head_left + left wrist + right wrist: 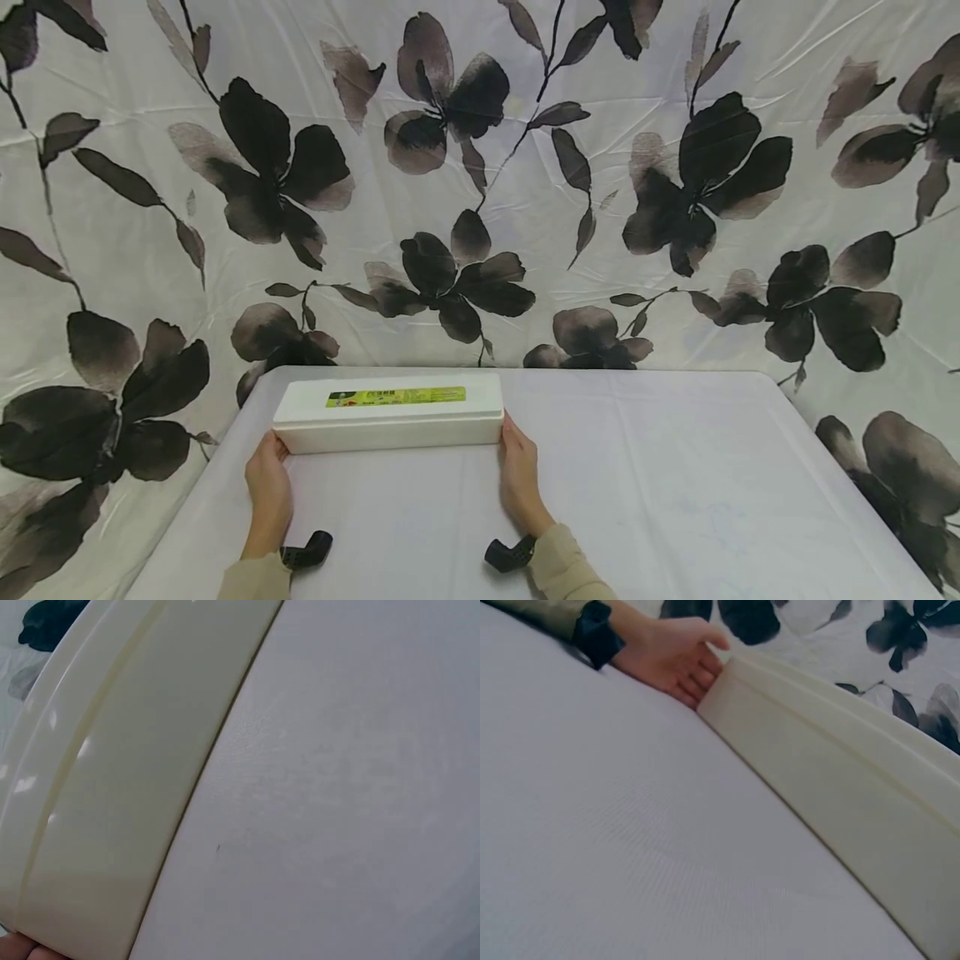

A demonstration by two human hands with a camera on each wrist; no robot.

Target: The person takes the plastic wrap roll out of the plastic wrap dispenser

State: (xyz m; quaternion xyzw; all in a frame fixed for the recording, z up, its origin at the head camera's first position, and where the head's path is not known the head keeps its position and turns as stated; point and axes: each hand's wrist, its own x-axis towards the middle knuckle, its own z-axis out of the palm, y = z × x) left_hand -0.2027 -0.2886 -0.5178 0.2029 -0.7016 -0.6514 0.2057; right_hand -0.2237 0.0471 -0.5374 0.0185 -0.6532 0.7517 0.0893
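Head view: a long, white, rectangular lidded box (390,425) lies on the left half of the white tabletop (637,483), near the far edge; only here one can read its place and see the yellow-green printed label (395,397) on its top.
Left wrist view: the front wall comes very close, with two fingertips (45,952) at its lower end and a tiny dark mark (218,847) on the tabletop.
Right wrist view: the left hand (676,661) appears from its inner side.
Surfaces: the box is smooth, slightly shiny, with a straight ledge; behind is a creased white cloth (562,200) with dark flowers.
Left end: the left hand touches it, unclenched, thumb apart, fingers loosely bent.
Right end: the right hand (521,471) rests against it, fingers rather straight.
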